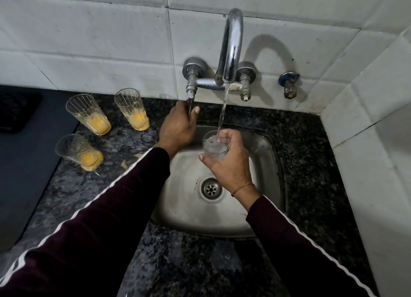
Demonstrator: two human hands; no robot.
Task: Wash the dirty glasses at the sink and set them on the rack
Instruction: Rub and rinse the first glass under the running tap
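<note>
Over the sink [264,216], our right hand [231,165] curls round a glass [215,145] filling under the stream, while beyond it our left hand [178,127] grips the tap lever [190,100]. We judge this the rinse; next comes shutting off and emptying, with three dirty glasses [89,115] waiting left of the sink.

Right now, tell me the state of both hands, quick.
Left hand: closed around the tap handle.
Right hand: closed around a glass, holding it under the running water over the sink.

No readable text, label, brand or number anywhere in view.
</note>
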